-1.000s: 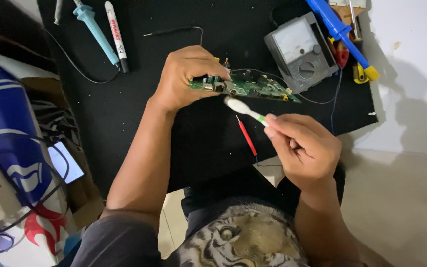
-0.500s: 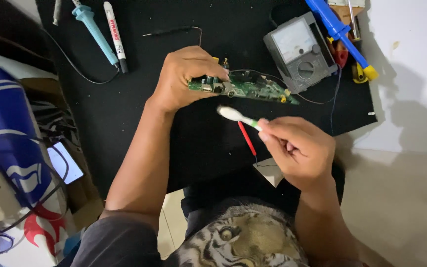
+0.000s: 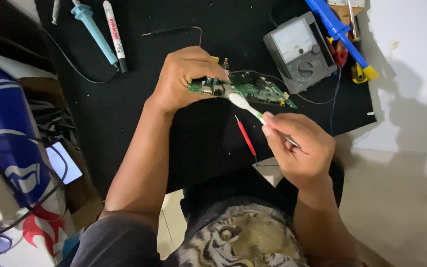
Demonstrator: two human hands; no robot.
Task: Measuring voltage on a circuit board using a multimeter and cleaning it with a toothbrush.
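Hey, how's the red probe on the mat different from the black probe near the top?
The red probe lies below the green circuit board, near the right hand; the black probe lies above the left hand, farther away. The red one lies steeply slanted; the black one lies nearly level. Both are thin, wired, and rest untouched on the black mat.

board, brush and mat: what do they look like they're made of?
Circuit board, held in the left hand: looks like rigid green laminate, semi-gloss, studded with small metal and yellow parts.
Toothbrush, held in the right hand: smooth white plastic, with a green band on the neck; bristles too small to judge.
Mat: matte black and non-reflective, probably rubber or foam; cannot tell which.
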